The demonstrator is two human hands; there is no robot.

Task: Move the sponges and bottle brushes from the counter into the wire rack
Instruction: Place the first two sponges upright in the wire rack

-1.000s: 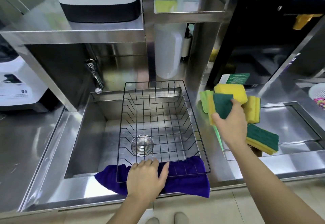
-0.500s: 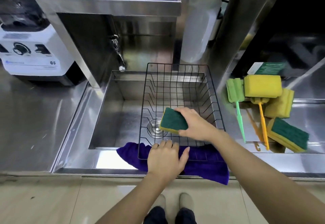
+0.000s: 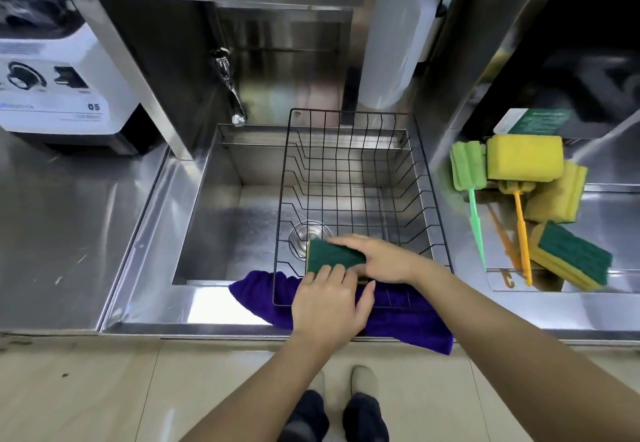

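Observation:
A black wire rack (image 3: 349, 150) sits across the steel sink. My right hand (image 3: 379, 259) grips a green-and-yellow sponge (image 3: 329, 256) low inside the rack's near end. My left hand (image 3: 329, 303) rests flat on the rack's front rim, fingertips touching the sponge. On the counter to the right lie a yellow sponge (image 3: 524, 157), a second yellow sponge (image 3: 557, 195) and a green-topped sponge (image 3: 571, 259). Beside them are a green bottle brush (image 3: 467, 171) and an orange bottle brush (image 3: 519, 219), its head partly hidden under the top sponge.
A purple cloth (image 3: 398, 320) hangs over the sink's front edge under the rack. A tap (image 3: 230, 91) juts out at the back left. A white appliance (image 3: 59, 88) stands on the left counter. A white bottle (image 3: 398, 36) stands behind the rack.
My right hand carried the green-topped sponge from the counter pile into the rack and has lowered it toward the near end. My left hand stayed on the rack's front rim.

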